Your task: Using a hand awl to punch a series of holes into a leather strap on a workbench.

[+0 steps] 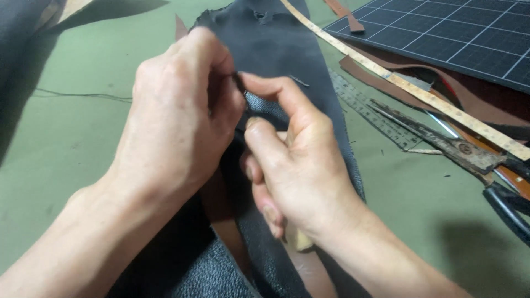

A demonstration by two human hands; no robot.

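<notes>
My left hand pinches the edge of a long piece of dark grey leather that runs from the top of the view down to the bottom. My right hand grips a pale wooden-handled tool, its handle end showing below my palm. The forefinger and thumb of that hand meet the left fingers at the leather's fold, where a thin dark tip shows. A brown leather strip lies under the dark piece, below my hands.
Old rusty shears with black handles lie at the right, beside a metal ruler and a pale measuring tape. A dark gridded cutting mat sits at the top right, with brown leather scraps along it. The green table cover carries a thin thread.
</notes>
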